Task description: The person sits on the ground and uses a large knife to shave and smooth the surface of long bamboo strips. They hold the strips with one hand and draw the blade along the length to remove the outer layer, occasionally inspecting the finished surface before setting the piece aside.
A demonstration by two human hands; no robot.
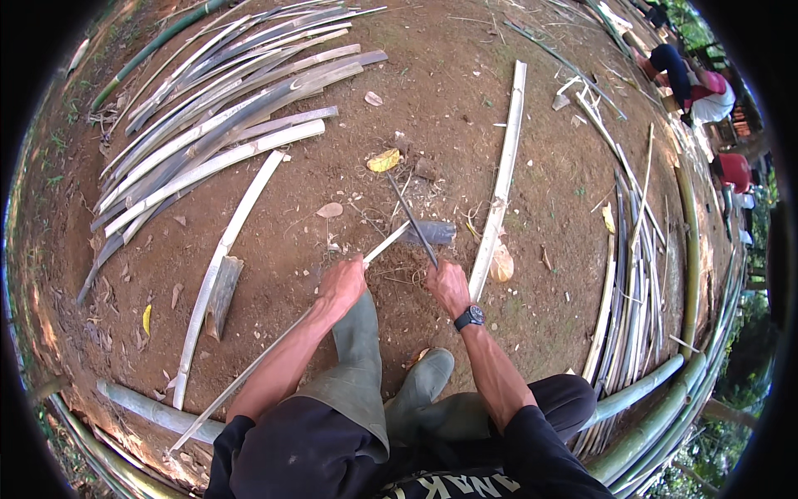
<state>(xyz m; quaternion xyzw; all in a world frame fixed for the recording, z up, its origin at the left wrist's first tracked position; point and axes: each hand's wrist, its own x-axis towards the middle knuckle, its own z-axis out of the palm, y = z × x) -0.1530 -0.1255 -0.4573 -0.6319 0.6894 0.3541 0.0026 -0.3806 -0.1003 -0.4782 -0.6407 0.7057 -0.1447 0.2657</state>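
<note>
My left hand (pixel 342 287) is closed round a long, thin bamboo strip (pixel 387 243). One end of the strip trails back beside my left forearm; the other reaches a short dark piece of bamboo or wood (pixel 435 233) on the ground. In my right hand (pixel 449 287), with a watch at the wrist, is a long, dark, narrow-bladed knife (pixel 411 214). Its blade points forward and to the left, crossing close to the strip's far end; whether they touch I cannot tell. The fingers hide the knife's handle. A yellow leaf (pixel 384 160) lies by the blade's tip.
Split bamboo slats (pixel 241 116) lie piled at the far left. Single slats flank me on the left (pixel 218 258) and right (pixel 503 179). Thin strips (pixel 636 291) are heaped at the right, beside green bamboo poles (pixel 665 432). People (pixel 706 91) sit at the far right.
</note>
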